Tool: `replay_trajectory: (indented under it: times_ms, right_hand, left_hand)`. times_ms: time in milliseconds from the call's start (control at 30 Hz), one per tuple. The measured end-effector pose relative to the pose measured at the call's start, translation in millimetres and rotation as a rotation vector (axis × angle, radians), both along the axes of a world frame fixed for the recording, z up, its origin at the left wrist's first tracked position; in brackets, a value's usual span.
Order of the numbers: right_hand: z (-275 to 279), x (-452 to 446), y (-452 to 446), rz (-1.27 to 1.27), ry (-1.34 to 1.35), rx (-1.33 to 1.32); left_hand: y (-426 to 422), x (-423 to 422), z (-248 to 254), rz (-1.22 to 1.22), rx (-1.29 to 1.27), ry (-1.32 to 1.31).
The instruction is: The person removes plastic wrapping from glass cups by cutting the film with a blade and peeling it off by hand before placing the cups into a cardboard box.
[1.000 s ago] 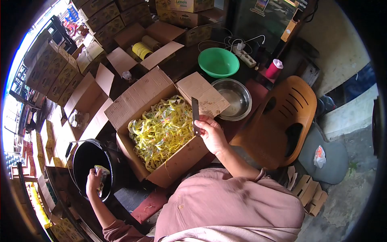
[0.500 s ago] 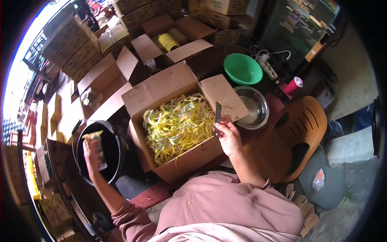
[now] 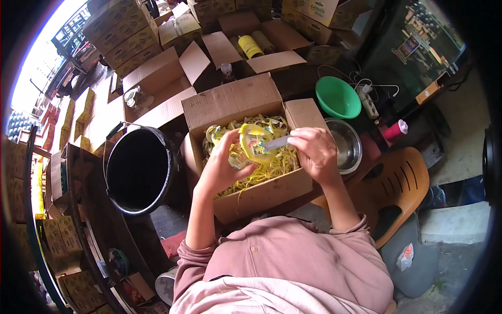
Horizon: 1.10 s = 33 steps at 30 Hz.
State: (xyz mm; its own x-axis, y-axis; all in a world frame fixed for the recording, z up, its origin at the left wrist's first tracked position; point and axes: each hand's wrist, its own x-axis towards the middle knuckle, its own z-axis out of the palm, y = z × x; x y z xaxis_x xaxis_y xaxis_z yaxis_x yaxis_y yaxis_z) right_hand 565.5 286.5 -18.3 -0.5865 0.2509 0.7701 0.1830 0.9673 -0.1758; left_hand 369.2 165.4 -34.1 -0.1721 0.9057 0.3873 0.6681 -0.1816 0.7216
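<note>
My left hand [image 3: 222, 162] is wrapped round a clear plastic piece with a yellow rim [image 3: 254, 142], raised above the open cardboard box [image 3: 232, 104]. A flat blade [image 3: 278, 142] is pinched in my right hand [image 3: 315, 152], and its tip meets the yellow-rimmed piece. Below both hands, the box holds a heap of tangled yellow and clear plastic strips [image 3: 282, 163]. The lower part of the held piece is partly hidden by my left fingers.
A black bucket [image 3: 138, 170] stands left of the box. To the right are a green basin [image 3: 338, 98], a metal bowl [image 3: 349, 148], a pink spool [image 3: 396, 130] and an orange chair [image 3: 400, 183]. Cartons [image 3: 123, 39] are stacked behind.
My left hand has moved from the bucket to above the box with the plastic piece. My right hand has turned the blade sideways, up to the piece. The view has shifted.
</note>
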Motion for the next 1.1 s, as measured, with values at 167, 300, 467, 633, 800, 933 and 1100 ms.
replay_trajectory:
  times_ms: [167, 300, 467, 633, 800, 933, 1100]
  right_hand:
    - [5, -6, 1, 0.009, -0.134, 0.131]
    - [6, -9, 5, 0.048, -0.125, 0.134]
    - [8, -12, 10, 0.083, -0.140, 0.214]
    - [14, -13, 14, 0.125, -0.184, 0.325]
    - [12, -14, 16, 0.154, -0.164, 0.345]
    - [10, -17, 15, 0.162, -0.099, 0.327]
    - [-2, -21, 19, 0.173, -0.048, 0.279]
  left_hand:
    - [-3, 4, 1, 0.011, 0.085, 0.037]
    - [-2, 6, 2, 0.013, 0.119, 0.026]
    - [1, 14, 3, 0.085, 0.015, -0.014]
    - [1, 15, -8, 0.148, -0.006, -0.009]
    - [2, 18, -4, 0.127, -0.011, -0.100]
    - [3, 21, 0, 0.113, -0.027, -0.132]
    - [7, 22, -13, 0.102, -0.054, -0.215]
